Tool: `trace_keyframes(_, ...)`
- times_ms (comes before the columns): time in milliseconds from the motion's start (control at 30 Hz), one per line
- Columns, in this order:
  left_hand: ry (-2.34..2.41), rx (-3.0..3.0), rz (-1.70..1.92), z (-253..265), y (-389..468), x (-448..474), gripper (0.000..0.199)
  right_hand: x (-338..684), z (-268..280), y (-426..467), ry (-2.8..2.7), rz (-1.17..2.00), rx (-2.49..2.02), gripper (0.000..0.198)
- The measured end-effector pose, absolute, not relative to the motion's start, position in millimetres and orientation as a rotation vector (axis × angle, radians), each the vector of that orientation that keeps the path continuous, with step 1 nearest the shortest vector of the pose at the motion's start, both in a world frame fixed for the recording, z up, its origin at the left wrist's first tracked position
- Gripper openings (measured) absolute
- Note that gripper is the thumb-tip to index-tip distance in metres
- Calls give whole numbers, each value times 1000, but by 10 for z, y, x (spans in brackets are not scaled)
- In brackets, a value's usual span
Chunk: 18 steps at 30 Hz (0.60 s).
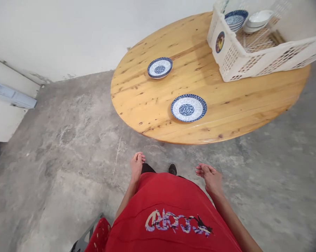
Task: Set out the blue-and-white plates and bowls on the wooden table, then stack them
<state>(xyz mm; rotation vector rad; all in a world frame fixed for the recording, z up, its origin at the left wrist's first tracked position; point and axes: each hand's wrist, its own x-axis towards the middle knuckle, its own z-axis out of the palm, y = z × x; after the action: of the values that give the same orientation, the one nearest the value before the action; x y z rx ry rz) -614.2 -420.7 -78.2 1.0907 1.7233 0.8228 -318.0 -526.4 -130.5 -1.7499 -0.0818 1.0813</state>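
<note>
Head view: a red shirt [173,199] filled the nearest part, with the person's hands out at either side, short of the table [139,101]. The left hand [137,162] was half open, fingers loosely curled, with nothing visible in it; the right hand [210,177] was half open too, thumb near the fingers, and also looked bare. A plate [188,107] lay face up near the table's close edge. Beyond it, to the left, sat a small plate stack [160,67]. Farther right stood a white crate [230,66], holding patterned dishes [236,19] and white bowls [259,19].
</note>
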Motion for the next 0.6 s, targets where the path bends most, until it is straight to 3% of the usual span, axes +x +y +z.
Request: trace_keyframes(600,1790,1045,821,-1010,-3211,-8481,30,-5406,-1100,-4175,-241,1157,-1710,38)
